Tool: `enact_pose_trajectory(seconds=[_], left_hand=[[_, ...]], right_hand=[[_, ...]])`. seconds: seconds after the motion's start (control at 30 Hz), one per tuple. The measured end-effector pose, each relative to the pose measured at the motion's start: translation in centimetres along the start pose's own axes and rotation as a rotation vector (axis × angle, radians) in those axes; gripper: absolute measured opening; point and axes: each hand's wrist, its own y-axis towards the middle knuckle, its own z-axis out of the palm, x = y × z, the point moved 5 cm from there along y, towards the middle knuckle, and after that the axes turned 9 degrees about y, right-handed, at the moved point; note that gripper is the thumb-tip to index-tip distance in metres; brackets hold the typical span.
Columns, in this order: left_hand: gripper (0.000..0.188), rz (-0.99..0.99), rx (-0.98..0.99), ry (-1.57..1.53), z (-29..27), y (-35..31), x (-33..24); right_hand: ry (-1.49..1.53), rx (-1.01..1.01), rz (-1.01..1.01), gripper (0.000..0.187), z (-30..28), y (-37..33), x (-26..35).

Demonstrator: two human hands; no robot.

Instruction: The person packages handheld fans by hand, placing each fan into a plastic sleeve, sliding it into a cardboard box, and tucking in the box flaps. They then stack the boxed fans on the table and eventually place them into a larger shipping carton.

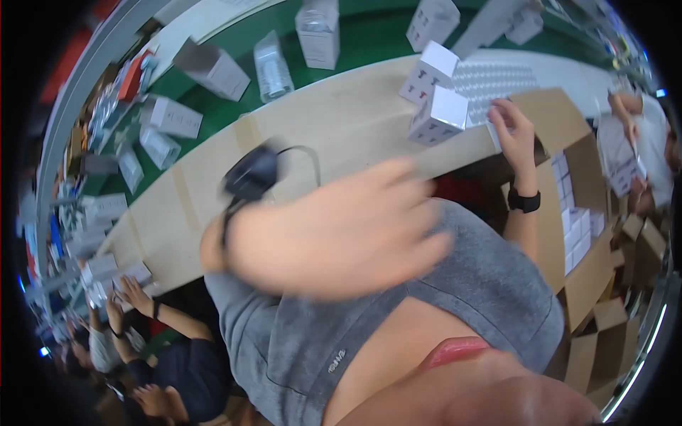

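My left hand [341, 234] is close to the view and blurred by motion, held above the bench edge in front of my grey top. Its fingers point right, loosely apart, and I see nothing in them. A small black device [254, 172] with a thin cable is strapped at that wrist. My right hand [513, 131], with a black wristband, is raised at the bench edge with its fingers apart and slightly bent. Its fingertips are by a sheet of small clear round pieces [490, 82]; contact cannot be made out. Left of it stand two white printed boxes [439, 117], one behind the other.
An open carton [597, 170] holding small white boxes is at my right. Beyond the pale bench [369, 106], a green conveyor [234, 53] carries an open white box [212, 69], a clear plastic insert [272, 71] and more boxes. Co-workers [185, 362] sit at left and far right.
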Motion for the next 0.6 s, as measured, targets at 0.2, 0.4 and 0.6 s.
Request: enact_pose_trajectory(seconds=[0.2, 0.4, 0.6], left_hand=[[0.027, 0.195, -0.128, -0.323, -2.2, -10.5, -2.1], [0.032, 0.128, -0.604, -0.418, 0.3, -20.2, -1.0], [0.039, 0.132, -0.974, -0.352, 0.3, -24.0, -2.1]], right_hand=[[-0.317, 0.322, -0.315, 0.059, 3.4, 0.9, -2.0], [-0.4, 0.572, -0.18, 0.088, 5.3, 1.4, -2.2], [-0.534, 0.423, -0.377, 0.071, 7.2, 1.1, -5.3]])
